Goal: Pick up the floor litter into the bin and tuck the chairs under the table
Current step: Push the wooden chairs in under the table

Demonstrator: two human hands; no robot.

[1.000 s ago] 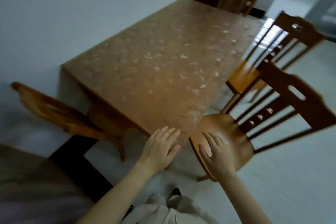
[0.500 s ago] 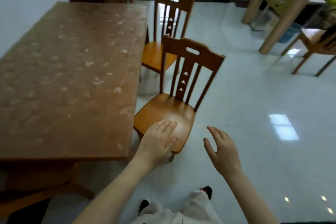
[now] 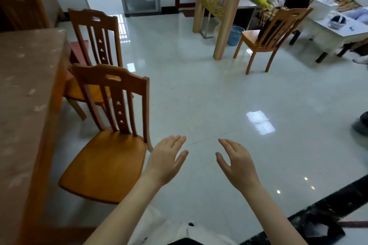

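Note:
A brown patterned table (image 3: 23, 93) fills the left edge. Beside its long side stand two wooden chairs: a near chair (image 3: 107, 155) with an orange seat, and a farther chair (image 3: 93, 32) behind it. A third wooden chair (image 3: 266, 36) stands alone across the room, with a small blue bin (image 3: 235, 35) beside a pale wooden pillar. My left hand (image 3: 165, 161) hovers just right of the near chair's seat, fingers apart, holding nothing. My right hand (image 3: 237, 165) hangs over the bare floor, also spread and empty. No litter shows on the floor.
The pale wooden pillar and carved screen (image 3: 223, 6) stand at the back centre. A white low table (image 3: 336, 30) with clutter and a sofa with a person sit at the far right. A dark floor border (image 3: 318, 205) runs at the lower right. Glossy tiles spread between.
My view has swung right, from the table to the open room. My left hand came off the near chair's seat, and both hands now hover over the floor.

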